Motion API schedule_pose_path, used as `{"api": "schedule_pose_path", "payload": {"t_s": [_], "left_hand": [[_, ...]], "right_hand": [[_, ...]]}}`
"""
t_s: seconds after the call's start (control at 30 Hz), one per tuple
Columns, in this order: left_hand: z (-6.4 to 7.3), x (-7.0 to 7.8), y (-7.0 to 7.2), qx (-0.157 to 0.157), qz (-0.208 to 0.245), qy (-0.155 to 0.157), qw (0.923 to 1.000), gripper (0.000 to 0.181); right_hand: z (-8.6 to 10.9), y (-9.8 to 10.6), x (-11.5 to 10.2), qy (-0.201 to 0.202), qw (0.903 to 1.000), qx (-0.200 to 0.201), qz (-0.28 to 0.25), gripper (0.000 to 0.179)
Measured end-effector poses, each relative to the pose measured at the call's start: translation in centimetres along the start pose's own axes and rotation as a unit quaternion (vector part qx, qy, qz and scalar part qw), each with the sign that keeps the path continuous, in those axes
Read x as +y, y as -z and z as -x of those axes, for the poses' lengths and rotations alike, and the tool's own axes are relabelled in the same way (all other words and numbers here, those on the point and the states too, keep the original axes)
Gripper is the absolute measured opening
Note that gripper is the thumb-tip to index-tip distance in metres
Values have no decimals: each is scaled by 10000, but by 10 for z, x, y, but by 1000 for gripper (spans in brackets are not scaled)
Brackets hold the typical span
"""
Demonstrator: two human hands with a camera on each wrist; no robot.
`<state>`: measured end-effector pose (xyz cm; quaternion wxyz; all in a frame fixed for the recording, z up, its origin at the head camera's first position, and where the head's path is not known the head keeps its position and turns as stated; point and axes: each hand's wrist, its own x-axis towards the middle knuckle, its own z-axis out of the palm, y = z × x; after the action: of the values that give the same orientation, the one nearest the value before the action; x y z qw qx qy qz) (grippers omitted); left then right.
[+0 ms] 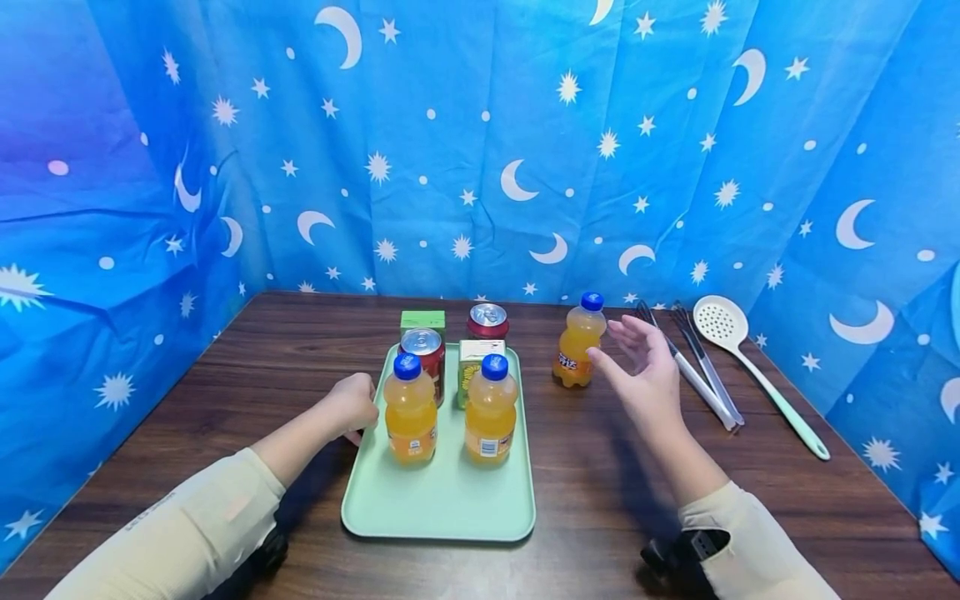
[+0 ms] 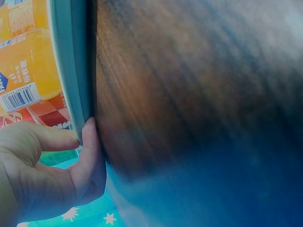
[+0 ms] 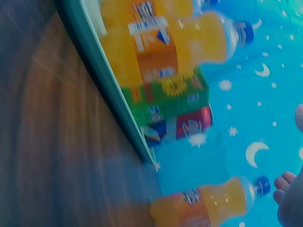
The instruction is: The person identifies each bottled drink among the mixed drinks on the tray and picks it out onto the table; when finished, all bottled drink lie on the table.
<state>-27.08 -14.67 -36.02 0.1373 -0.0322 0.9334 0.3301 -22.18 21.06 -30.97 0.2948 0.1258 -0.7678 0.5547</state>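
Note:
My left hand (image 1: 351, 407) pinches the left rim of a pale green tray (image 1: 438, 508); in the left wrist view its thumb and finger lie on both sides of the tray edge (image 2: 71, 61). On the tray stand two orange soda bottles (image 1: 410, 417) (image 1: 491, 417) with blue caps, red cans (image 1: 422, 342) (image 1: 488, 319), a drink carton (image 1: 480, 354) and a green box (image 1: 422, 320). A third orange soda bottle (image 1: 579, 342) stands upright on the table, right of the tray. Beside it my right hand (image 1: 648, 375) is spread, thumb apart from the fingers, holding nothing.
To the right lie a whisk (image 1: 693, 375), tongs (image 1: 712, 375) and a white skimmer (image 1: 722, 321) with a pale green handle. The dark wooden table (image 1: 600, 517) ends against a blue curtain (image 1: 450, 167) with moons and stars at the back and sides.

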Motion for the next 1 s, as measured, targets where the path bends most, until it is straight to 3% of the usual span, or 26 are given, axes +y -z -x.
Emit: {"api": "schedule_pose_path", "payload": {"t_s": [0.27, 0.67, 1.0], "left_hand": [[-2, 0, 0, -33, 23, 32, 10000, 19], [-2, -2, 0, 16, 8, -21, 10000, 18], [-1, 0, 1, 9, 38, 41, 10000, 20]], "right_hand": [[12, -9, 14, 244, 9985, -417, -251, 59], [24, -21, 7, 346, 9950, -714, -611, 56], [30, -33, 3, 108, 9909, -1211, -579, 56]]}}
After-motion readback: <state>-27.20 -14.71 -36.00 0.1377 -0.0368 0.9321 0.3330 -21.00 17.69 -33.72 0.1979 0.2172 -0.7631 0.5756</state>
